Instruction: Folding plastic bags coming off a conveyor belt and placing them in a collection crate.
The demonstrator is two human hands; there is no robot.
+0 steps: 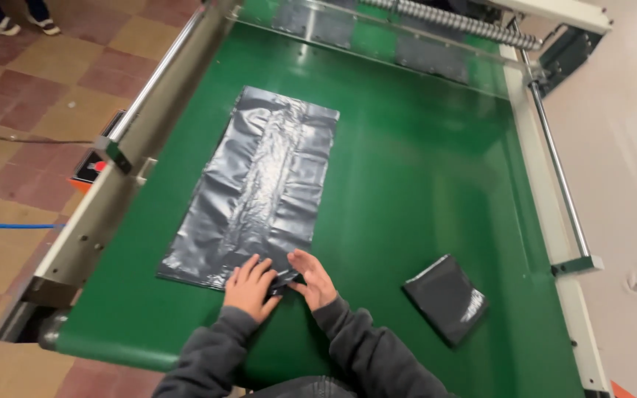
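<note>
Both hands rest on the near edge of a flat black plastic bag (pixel 256 195) lying lengthwise on the green conveyor belt (pixel 407 184) — the left hand (pixel 251 287) with fingers spread flat on the film, the right hand (pixel 312 278) with fingers extended alongside. Whether either hand pinches the edge cannot be determined; the fingertips overlap the film there. A folded black bag (pixel 445 298) lies well apart to the right — its far corner catches glare.

Flat black bag (pixel 256 188) – folded pack (pixel 445 297) nr.
</note>
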